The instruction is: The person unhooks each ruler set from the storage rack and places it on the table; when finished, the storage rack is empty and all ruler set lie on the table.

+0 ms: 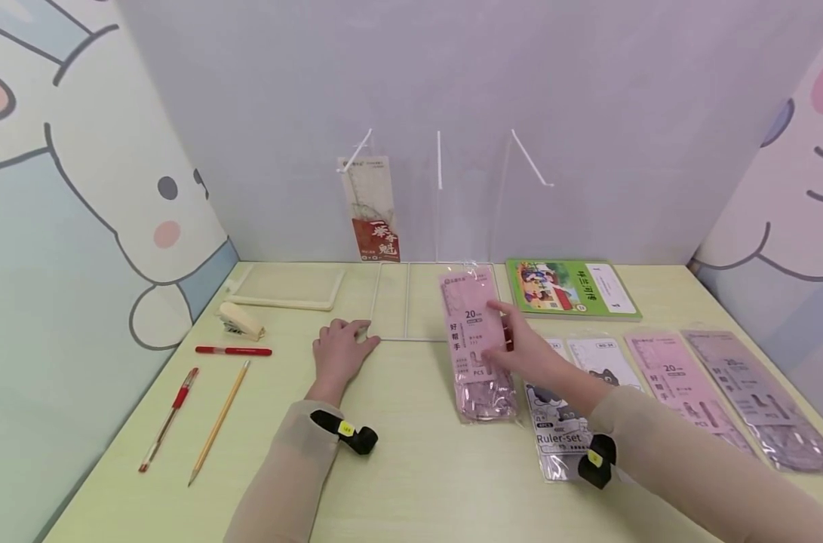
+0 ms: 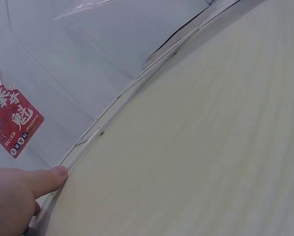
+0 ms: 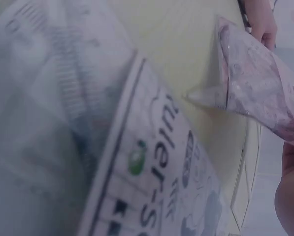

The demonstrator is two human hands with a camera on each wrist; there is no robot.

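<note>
A white wire display rack stands against the back wall, its prongs pointing forward. My left hand pinches the front left corner of its base; in the left wrist view the thumb lies along the wire. From the left prong hangs a beige and red ruler packet. My right hand holds a pink ruler-set packet by its right edge, tilted up in front of the rack. Clear rulers show through the packet's lower end. In the right wrist view, this packet is seen from below.
White cat-print ruler sets, another pink packet and a greyish purple one lie at right. Behind them is a green book. At left are a cream-framed board, a cream stapler, red pens and a pencil.
</note>
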